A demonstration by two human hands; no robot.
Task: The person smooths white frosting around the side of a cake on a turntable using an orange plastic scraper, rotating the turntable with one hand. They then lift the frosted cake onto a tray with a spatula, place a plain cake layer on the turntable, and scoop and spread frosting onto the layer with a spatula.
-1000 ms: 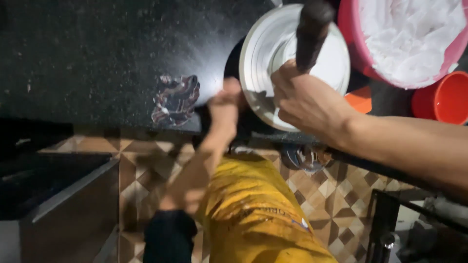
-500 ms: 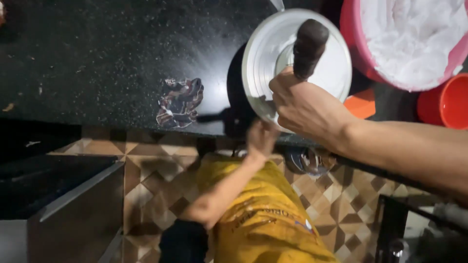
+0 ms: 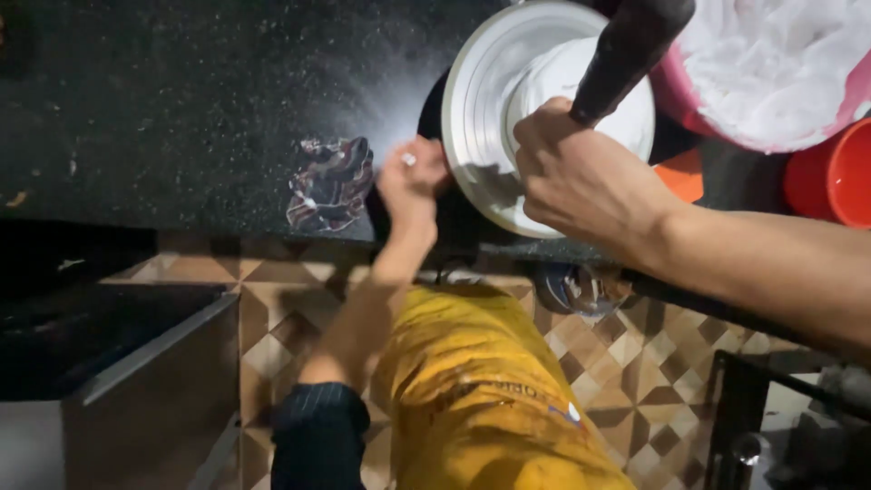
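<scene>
Round bowl (image 3: pixel 481 127) sits on the counter (image 3: pixel 181 91) near its front edge. Right hand (image 3: pixel 581 177) is over the bowl's right part, closed around a thick handle (image 3: pixel 626 54) that slants up and away. Left hand (image 3: pixel 410 177) is at the bowl's left rim (contact unclear). Crumpled cloth (image 3: pixel 331 181) lies on the counter just left of that hand. A big tub (image 3: pixel 771 82) stands right of and behind the bowl; a smaller container (image 3: pixel 839 172) is right of the tub. Tiled floor (image 3: pixel 635 363) lies below the counter edge.

Dim room, bright light from top right. Glare on white bowl (image 3: pixel 508 109). Counter (image 3: pixel 181 109) dark. Hands blurry.
</scene>
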